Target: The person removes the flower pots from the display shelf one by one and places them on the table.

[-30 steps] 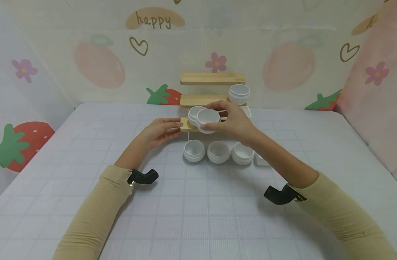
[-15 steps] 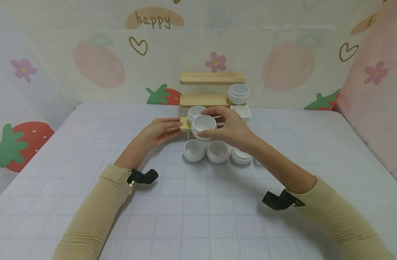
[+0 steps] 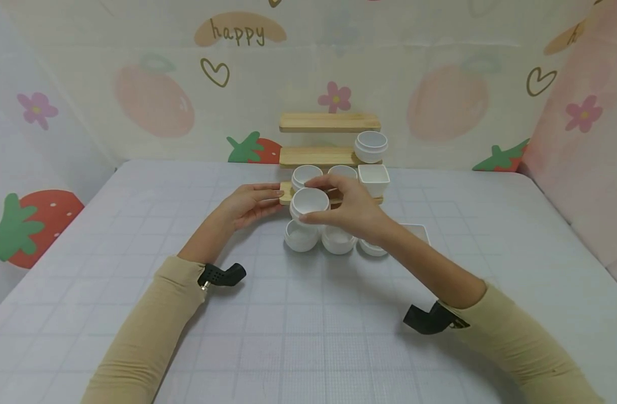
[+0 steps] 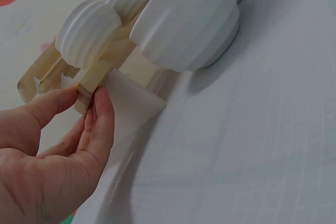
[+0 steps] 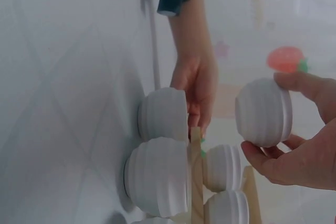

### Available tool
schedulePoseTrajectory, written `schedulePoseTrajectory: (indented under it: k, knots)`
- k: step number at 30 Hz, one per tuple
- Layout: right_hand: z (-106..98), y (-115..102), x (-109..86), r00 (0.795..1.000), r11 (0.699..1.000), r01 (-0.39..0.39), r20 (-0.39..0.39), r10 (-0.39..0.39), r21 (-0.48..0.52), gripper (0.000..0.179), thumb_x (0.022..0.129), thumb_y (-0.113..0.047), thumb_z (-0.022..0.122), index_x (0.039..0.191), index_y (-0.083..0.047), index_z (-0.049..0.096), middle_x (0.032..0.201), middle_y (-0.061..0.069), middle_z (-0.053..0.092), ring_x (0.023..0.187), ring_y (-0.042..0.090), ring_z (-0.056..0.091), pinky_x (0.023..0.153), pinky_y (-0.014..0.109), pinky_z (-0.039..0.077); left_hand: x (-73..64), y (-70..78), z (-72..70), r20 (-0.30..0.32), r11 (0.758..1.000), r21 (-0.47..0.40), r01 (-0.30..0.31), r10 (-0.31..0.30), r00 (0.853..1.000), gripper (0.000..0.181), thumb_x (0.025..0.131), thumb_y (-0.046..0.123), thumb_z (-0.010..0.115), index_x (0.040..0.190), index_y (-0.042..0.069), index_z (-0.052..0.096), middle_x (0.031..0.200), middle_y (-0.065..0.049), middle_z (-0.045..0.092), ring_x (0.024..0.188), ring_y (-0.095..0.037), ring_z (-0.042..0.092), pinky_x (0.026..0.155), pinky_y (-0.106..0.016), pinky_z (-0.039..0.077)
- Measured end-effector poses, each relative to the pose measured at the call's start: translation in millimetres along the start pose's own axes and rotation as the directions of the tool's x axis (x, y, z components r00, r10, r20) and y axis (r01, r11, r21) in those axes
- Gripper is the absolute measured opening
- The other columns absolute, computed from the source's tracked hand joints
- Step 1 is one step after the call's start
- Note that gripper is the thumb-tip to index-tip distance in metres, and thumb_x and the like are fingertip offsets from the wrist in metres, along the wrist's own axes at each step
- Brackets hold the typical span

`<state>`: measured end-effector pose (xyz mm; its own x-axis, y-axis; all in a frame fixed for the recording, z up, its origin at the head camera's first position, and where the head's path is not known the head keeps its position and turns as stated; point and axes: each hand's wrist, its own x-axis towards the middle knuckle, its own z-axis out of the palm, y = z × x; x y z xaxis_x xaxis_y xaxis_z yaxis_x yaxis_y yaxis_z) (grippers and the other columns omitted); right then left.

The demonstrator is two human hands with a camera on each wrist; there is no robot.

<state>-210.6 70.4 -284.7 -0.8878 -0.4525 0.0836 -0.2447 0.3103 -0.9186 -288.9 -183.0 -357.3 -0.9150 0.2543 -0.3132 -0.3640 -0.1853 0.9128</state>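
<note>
My right hand (image 3: 356, 209) holds a round white ribbed pot (image 3: 309, 204) by its rim, thumb in front and fingers behind. In the right wrist view the held pot (image 5: 262, 113) is up off the table, apart from the other pots. My left hand (image 3: 251, 205) pinches the left end of the lowest wooden shelf board (image 4: 94, 77) between thumb and fingers. On that board stand two round white pots (image 3: 303, 175) and a square white pot (image 3: 373, 178), the middle one partly behind my right hand.
A row of white pots (image 3: 300, 238) stands on the table (image 3: 308, 325) before the rack, its right end partly behind my right forearm. Another round pot (image 3: 371, 147) sits at the right of the middle board (image 3: 316, 156). The top board (image 3: 330, 121) holds nothing.
My right hand has moved left and downward in the head view with the pot, from in front of the lowest board toward the front row. My left hand stays on the board's end.
</note>
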Motion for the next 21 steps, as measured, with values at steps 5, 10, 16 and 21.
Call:
schedulePoseTrajectory:
  k: [5, 10, 16, 21]
  knots:
    - [3, -1, -1.8, 1.0, 1.0, -0.016, 0.015, 0.016, -0.012, 0.062, 0.086, -0.006, 0.086, 0.142, 0.0, 0.061, 0.137, 0.012, 0.065, 0.118, 0.03, 0.067, 0.104, 0.04, 0.059, -0.1, 0.1, 0.4, -0.007, 1.0, 0.001, 0.001, -0.001, 1.0, 0.056, 0.11, 0.003, 0.054, 0.161, -0.006, 0.034, 0.133, -0.012, 0.056, 0.096, -0.01, 0.07, 0.095, -0.023, 0.062]
    - [6, 2, -1.6, 0.999, 0.998, -0.03, 0.012, 0.031, -0.054, 0.063, 0.085, -0.011, 0.088, 0.142, -0.004, 0.062, 0.137, 0.009, 0.066, 0.119, 0.029, 0.067, 0.104, 0.04, 0.059, -0.3, 0.1, 0.3, -0.01, 1.0, 0.019, 0.004, -0.004, 1.0, 0.055, 0.11, 0.004, 0.053, 0.162, -0.004, 0.034, 0.141, -0.014, 0.053, 0.096, -0.01, 0.07, 0.102, -0.026, 0.059]
    - [12, 5, -2.2, 0.999, 0.998, -0.014, 0.03, 0.016, -0.059, 0.063, 0.084, -0.011, 0.089, 0.141, -0.003, 0.063, 0.133, 0.01, 0.067, 0.117, 0.029, 0.068, 0.102, 0.039, 0.06, 0.1, -0.4, 0.9, -0.017, 0.999, 0.036, 0.007, -0.006, 1.0, 0.054, 0.11, 0.005, 0.053, 0.161, -0.004, 0.036, 0.147, -0.014, 0.05, 0.103, -0.011, 0.067, 0.11, -0.03, 0.052]
    - [16, 7, -3.0, 0.999, 0.999, -0.004, 0.05, 0.007, -0.051, 0.062, 0.084, -0.01, 0.089, 0.14, -0.002, 0.064, 0.134, 0.01, 0.067, 0.116, 0.029, 0.067, 0.101, 0.038, 0.06, 0.1, -0.5, 1.1, -0.013, 0.999, 0.035, -0.002, 0.002, 1.0, 0.054, 0.111, 0.003, 0.052, 0.161, -0.005, 0.034, 0.148, -0.015, 0.048, 0.104, -0.012, 0.066, 0.112, -0.032, 0.05]
